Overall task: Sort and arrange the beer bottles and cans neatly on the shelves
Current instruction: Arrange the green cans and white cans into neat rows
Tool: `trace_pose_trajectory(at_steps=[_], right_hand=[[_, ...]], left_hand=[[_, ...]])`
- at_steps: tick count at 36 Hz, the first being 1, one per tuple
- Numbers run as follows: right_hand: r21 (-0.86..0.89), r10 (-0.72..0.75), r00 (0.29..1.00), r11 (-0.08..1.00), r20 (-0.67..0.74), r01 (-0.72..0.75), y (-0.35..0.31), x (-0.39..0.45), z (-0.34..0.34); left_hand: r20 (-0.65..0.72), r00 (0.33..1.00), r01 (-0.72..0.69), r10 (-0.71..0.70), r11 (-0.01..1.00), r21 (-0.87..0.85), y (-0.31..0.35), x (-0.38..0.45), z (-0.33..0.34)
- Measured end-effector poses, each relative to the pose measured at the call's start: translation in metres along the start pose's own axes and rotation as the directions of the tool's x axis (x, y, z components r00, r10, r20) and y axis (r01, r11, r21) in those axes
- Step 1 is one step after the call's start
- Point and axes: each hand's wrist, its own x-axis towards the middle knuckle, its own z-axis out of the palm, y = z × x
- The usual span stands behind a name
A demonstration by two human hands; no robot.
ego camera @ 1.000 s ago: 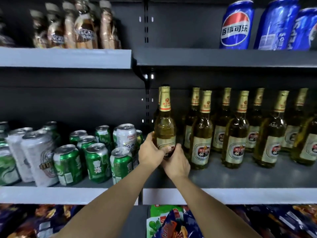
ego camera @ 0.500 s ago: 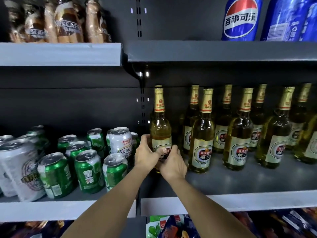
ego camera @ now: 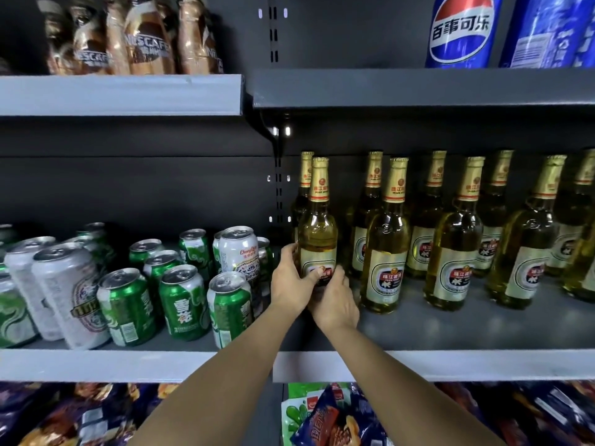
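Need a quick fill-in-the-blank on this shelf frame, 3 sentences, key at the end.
1. Both hands, left hand and right hand, hold one beer ____ by its lower body.
2. The held bottle stands at the ____ end of the bottle row.
3. The green cans sit on the shelf to the ____ of the bottles.

Missing words: bottle; left; left
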Motion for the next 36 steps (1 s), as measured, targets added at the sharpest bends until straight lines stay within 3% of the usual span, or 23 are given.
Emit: trace_pose_trajectory(at_steps=[2, 6, 8, 12, 17, 22, 26, 36], right_hand=[[-0.005, -0.018, 1.000, 1.000, -0.023, 0.018, 0.004, -0.008, -0.002], [0.047, -0.144, 0.944, 0.985, -0.297, 0.165, 0.003, -0.021, -0.009], [0.061, -0.213, 0.911, 0.966, -0.354, 0.249, -0.001, -0.030, -0.011], [0.021, -0.372, 0.886, 0.919, -0.276, 0.393, -0.015, -0.047, -0.007], [0.097, -0.388, 0.912, 0.911, -0.138, 0.402, -0.052, -0.049, 0.002], [0.110, -0.305, 0.950, 0.944, -0.072, 0.311, -0.091, -0.035, 0.006], [0.129, -0.210, 0.978, 0.970, 0.013, 0.207, -0.115, -0.023, 0.015], [0.310, -0.038, 0.991, 0.951, 0.127, -0.003, -0.142, -0.003, 0.034]], left_hand=[[-0.051, 0.998, -0.046, 0.048, 0.998, 0.038, 0.002, -0.010, 0.000], [-0.185, 0.973, -0.104, 0.136, 0.980, 0.172, 0.011, -0.037, -0.004], [-0.253, 0.946, -0.132, 0.201, 0.955, 0.267, 0.017, -0.049, -0.012], [-0.287, 0.886, -0.224, 0.363, 0.880, 0.420, 0.024, -0.063, -0.037], [-0.363, 0.823, -0.188, 0.438, 0.812, 0.553, 0.019, -0.062, -0.081], [-0.256, 0.895, -0.148, 0.365, 0.785, 0.602, 0.000, -0.053, -0.119], [-0.047, 0.966, -0.167, 0.253, 0.759, 0.630, -0.007, -0.040, -0.140], [0.084, 0.977, -0.198, 0.194, 0.698, 0.688, -0.019, -0.029, -0.159]])
